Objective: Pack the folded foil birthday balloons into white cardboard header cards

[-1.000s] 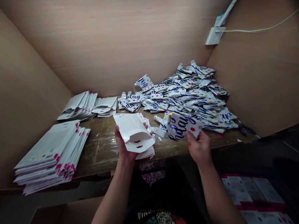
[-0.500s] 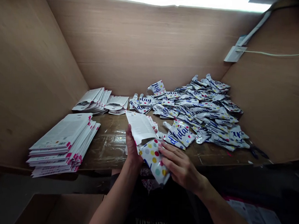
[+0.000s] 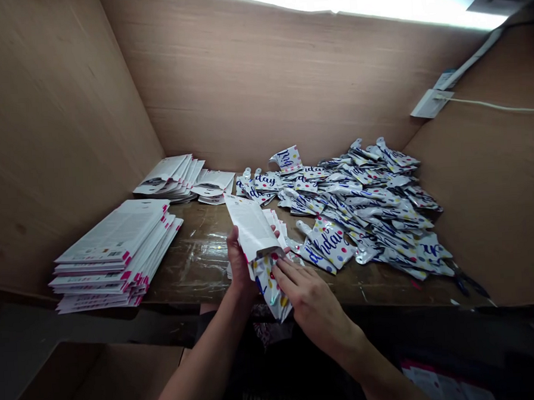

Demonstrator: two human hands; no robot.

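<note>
My left hand [image 3: 240,262] is wrapped round a white paper envelope [image 3: 251,224], whose open end faces me. Partly inside that opening sits a dotted foil packet [image 3: 274,292], its lower part sticking out. The fingers of my right hand [image 3: 310,293] press on the packet right at the envelope's mouth. Just beyond my right hand lie loose foil packets [image 3: 329,239] with blue lettering, part of a large heap [image 3: 369,200] on the right of the table.
A tall stack of white envelopes [image 3: 112,238] with pink edges stands at the left. Behind it are opened envelopes [image 3: 171,172]. Dark-handled scissors [image 3: 468,284] lie at the table's right front edge. A cardboard box [image 3: 79,383] is below left.
The dotted packet has moved further into the envelope, and my right hand has closed in on its mouth. The whole view has shifted slightly.
</note>
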